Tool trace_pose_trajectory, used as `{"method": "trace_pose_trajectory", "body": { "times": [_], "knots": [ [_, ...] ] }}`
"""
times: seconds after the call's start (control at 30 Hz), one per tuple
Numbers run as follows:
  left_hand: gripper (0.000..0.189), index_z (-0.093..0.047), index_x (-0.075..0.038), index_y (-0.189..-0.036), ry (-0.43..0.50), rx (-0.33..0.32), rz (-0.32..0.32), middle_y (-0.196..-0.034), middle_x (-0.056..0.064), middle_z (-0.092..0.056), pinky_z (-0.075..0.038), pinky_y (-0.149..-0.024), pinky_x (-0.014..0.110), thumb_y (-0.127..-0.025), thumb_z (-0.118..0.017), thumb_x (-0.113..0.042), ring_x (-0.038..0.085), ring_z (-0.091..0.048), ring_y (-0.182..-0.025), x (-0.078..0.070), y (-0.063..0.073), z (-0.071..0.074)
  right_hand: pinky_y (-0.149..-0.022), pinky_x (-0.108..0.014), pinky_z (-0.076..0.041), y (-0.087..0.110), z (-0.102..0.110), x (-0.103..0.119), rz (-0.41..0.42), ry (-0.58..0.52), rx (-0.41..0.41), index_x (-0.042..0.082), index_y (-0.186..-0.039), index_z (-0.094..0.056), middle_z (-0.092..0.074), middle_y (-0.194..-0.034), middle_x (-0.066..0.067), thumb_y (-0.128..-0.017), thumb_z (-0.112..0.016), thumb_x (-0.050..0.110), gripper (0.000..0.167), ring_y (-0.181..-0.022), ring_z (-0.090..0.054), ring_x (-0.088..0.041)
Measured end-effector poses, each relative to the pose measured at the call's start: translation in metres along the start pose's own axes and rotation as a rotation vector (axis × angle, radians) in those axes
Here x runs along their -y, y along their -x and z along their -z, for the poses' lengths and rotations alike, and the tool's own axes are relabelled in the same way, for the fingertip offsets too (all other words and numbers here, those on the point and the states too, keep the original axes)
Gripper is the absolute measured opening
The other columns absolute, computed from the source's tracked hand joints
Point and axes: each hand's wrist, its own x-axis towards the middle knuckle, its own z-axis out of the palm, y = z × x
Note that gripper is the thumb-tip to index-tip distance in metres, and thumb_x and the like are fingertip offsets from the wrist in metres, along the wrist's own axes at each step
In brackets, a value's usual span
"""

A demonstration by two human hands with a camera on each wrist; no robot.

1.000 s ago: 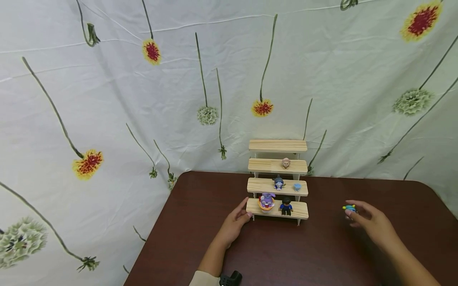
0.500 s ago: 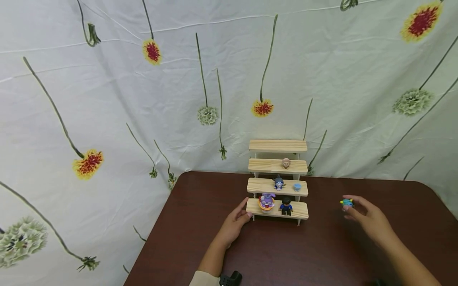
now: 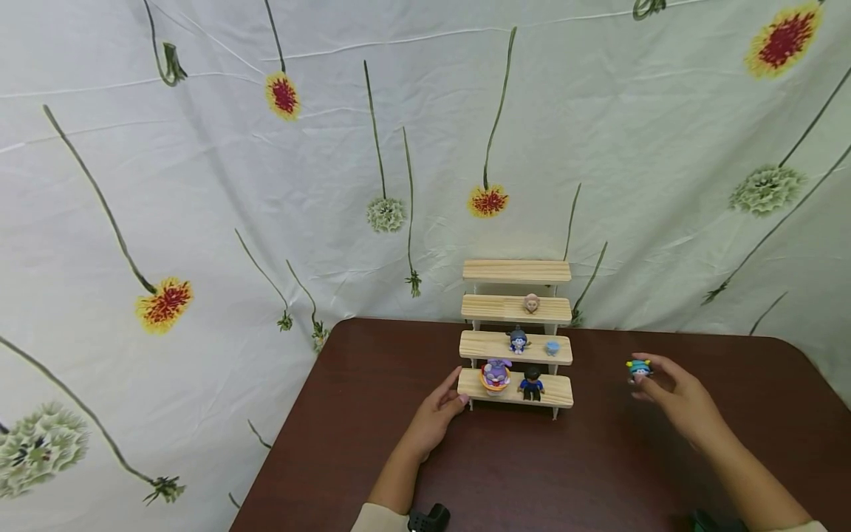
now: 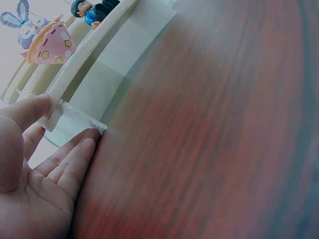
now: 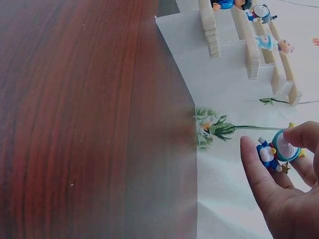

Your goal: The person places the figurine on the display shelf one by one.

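My right hand (image 3: 691,410) pinches a small toy figurine (image 3: 640,369) between thumb and fingers, above the table to the right of a wooden tiered display shelf (image 3: 517,272). The right wrist view shows the figurine's blue body (image 5: 266,153), white face and teal hat with yellow tips. My left hand (image 3: 431,423) touches the left end of the lowest step, thumb at the front corner. In the left wrist view its fingers (image 4: 75,167) lie fairly straight beside the clear side support (image 4: 82,117). A purple rabbit figurine (image 3: 495,374) and a black-haired toy figure (image 3: 531,384) stand on that step.
The second step bears a dark-hatted figurine (image 3: 518,340) and a light-blue piece (image 3: 552,347). A small pinkish head-shaped toy (image 3: 531,303) sits one step higher. Behind the dark brown table (image 3: 518,465) hangs a pale flower-printed cloth (image 3: 319,162).
My right hand has moved slightly left and up, away from me, with the figurine, which has turned so its face shows more. The left hand and the shelf stay in place.
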Motion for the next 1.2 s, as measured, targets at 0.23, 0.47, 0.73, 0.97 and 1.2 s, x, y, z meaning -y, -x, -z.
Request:
{"method": "trace_pose_trajectory", "body": {
  "times": [0.23, 0.47, 0.73, 0.97, 1.2],
  "knots": [
    [0.062, -0.033, -0.038, -0.158, 0.002, -0.002, 0.001, -0.126, 0.011, -0.066, -0.045, -0.108, 0.046, -0.102, -0.06, -0.038, 0.022, -0.061, -0.121, -0.001, 0.001, 0.001, -0.079, -0.026, -0.06, -0.006, -0.001, 0.008, -0.008, 0.046, 0.001, -0.002, -0.144, -0.048, -0.059, -0.118, -0.001, -0.105, -0.056, 0.026, 0.049, -0.093, -0.07, 0.0],
    [0.062, -0.032, -0.038, -0.158, 0.005, 0.001, 0.002, -0.127, 0.011, -0.066, -0.045, -0.108, 0.046, -0.102, -0.059, -0.038, 0.022, -0.061, -0.122, -0.002, 0.001, 0.001, -0.075, -0.019, -0.057, -0.013, -0.001, 0.017, -0.009, 0.151, -0.031, 0.003, -0.144, -0.051, -0.06, -0.121, -0.011, -0.105, -0.057, 0.032, 0.049, -0.089, -0.065, 0.009],
    [0.062, -0.033, -0.04, -0.157, 0.008, 0.005, -0.001, -0.128, 0.011, -0.066, -0.044, -0.11, 0.047, -0.102, -0.06, -0.039, 0.021, -0.06, -0.123, -0.001, 0.001, 0.001, -0.074, -0.02, -0.056, -0.022, -0.004, 0.027, 0.01, 0.155, -0.037, 0.007, -0.146, -0.051, -0.061, -0.124, -0.015, -0.104, -0.057, 0.033, 0.049, -0.09, -0.064, 0.008],
    [0.061, -0.034, -0.041, -0.156, 0.011, 0.001, -0.001, -0.127, 0.011, -0.066, -0.044, -0.11, 0.047, -0.102, -0.06, -0.038, 0.022, -0.06, -0.123, -0.002, 0.001, 0.001, -0.073, -0.017, -0.053, -0.03, -0.004, 0.039, 0.02, 0.161, -0.046, 0.007, -0.145, -0.053, -0.062, -0.126, -0.015, -0.104, -0.059, 0.032, 0.048, -0.091, -0.06, 0.013],
    [0.061, -0.033, -0.041, -0.157, 0.006, -0.002, 0.003, -0.127, 0.011, -0.066, -0.045, -0.109, 0.048, -0.102, -0.06, -0.039, 0.023, -0.06, -0.123, -0.003, 0.002, 0.0, -0.073, -0.016, -0.052, -0.038, -0.006, 0.048, 0.01, 0.169, -0.042, 0.009, -0.148, -0.05, -0.06, -0.132, -0.023, -0.105, -0.055, 0.038, 0.053, -0.091, -0.053, 0.019]
  ]
}}
